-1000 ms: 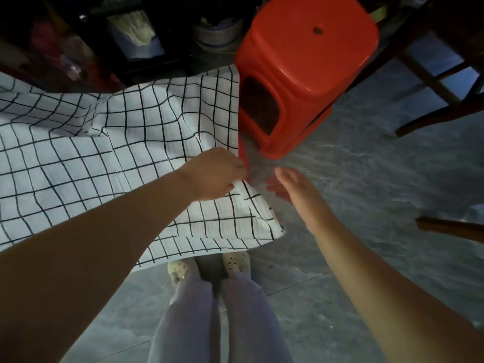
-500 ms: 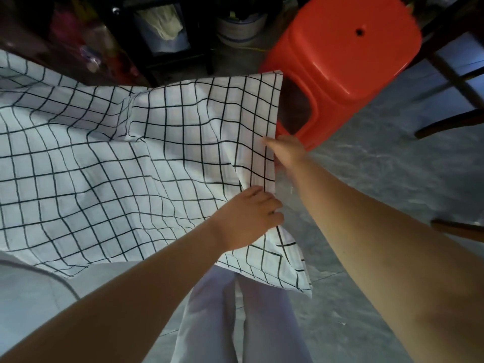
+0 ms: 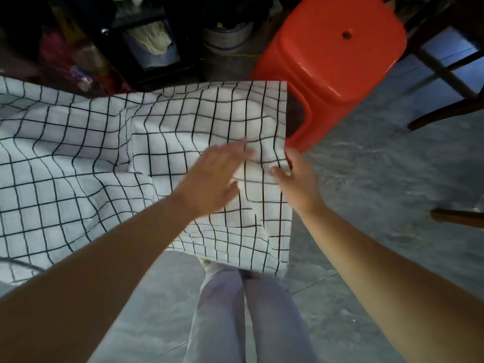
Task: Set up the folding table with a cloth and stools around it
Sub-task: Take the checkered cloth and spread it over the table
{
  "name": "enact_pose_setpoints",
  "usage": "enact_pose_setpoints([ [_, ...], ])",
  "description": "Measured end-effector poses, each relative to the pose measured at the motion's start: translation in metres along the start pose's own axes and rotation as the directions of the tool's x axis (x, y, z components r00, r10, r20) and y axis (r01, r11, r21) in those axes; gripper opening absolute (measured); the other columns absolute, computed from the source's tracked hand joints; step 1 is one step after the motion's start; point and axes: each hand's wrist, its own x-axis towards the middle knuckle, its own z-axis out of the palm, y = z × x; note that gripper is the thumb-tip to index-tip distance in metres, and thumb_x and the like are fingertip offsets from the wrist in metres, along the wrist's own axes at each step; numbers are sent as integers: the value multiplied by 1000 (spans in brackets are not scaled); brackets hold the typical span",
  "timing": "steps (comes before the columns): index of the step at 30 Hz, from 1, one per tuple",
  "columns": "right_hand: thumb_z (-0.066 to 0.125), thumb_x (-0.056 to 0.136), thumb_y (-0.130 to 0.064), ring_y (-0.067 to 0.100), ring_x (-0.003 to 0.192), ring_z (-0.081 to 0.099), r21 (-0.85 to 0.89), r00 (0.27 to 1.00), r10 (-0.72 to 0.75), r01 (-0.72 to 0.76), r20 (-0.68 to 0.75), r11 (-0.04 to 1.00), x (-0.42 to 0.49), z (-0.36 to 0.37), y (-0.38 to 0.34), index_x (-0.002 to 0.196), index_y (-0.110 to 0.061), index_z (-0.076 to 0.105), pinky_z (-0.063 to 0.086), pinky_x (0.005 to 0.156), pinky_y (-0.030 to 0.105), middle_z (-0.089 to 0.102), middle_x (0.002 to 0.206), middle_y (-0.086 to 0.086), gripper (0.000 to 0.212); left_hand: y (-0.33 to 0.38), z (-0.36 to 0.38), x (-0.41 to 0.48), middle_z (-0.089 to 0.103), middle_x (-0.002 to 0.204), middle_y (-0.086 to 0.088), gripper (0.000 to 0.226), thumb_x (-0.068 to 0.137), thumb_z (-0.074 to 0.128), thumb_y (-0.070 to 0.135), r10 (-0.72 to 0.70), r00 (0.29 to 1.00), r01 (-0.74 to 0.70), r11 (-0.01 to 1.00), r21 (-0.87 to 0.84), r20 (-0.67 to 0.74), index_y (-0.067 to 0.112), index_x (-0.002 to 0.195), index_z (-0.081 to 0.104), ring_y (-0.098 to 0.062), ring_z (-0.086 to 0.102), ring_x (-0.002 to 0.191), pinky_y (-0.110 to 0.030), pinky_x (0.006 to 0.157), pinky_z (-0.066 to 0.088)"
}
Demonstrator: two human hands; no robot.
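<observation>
- While the left hand [image 3: 209, 184] lies flat, fingers spread, on the checked cloth [image 3: 91, 153], the right hand [image 3: 297, 179] pinches its right edge, thumb on top.
- Just beside the cloth's far right corner stands the red stool [image 3: 335, 61].

The left hand [image 3: 212, 184] no longer bunches the white black-checked fabric cloth [image 3: 91, 158]; it now lies flat, fingers spread and blurred, farther up the cloth. The right hand [image 3: 296, 179], off the cloth a second ago, now pinches its right edge, which hangs straighter.
</observation>
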Motion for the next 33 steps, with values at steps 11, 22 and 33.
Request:
enact_pose_setpoints([
  [11,56,81,-28,3,88,66,-23,944,331,-331,-2,943,-59,13,68,119,-14,57,53,81,28,70,105,-1,41,-54,25,28,-2,160,-2,73,93,49,42,-384,854,324,920,220,350,24,151,9,-25,1,147,-49,114,22],
  [22,63,86,-34,23,126,43,-113,947,202,-236,-251,965,26,5,29,136,-10,41,36,108,40,46,135,9,60,-54,32,28,7,158,-1,75,86,60,38,-401,870,355,913,200,287,26,147,19,-26,6,145,-50,109,28],
  [33,49,89,-51,30,127,45,-490,995,-46,85,90,868,206,23,-35,133,-11,47,37,107,46,52,134,12,60,-56,31,39,14,150,-1,73,80,65,47,-442,854,369,886,281,272,29,140,26,-28,17,137,-52,100,39],
])
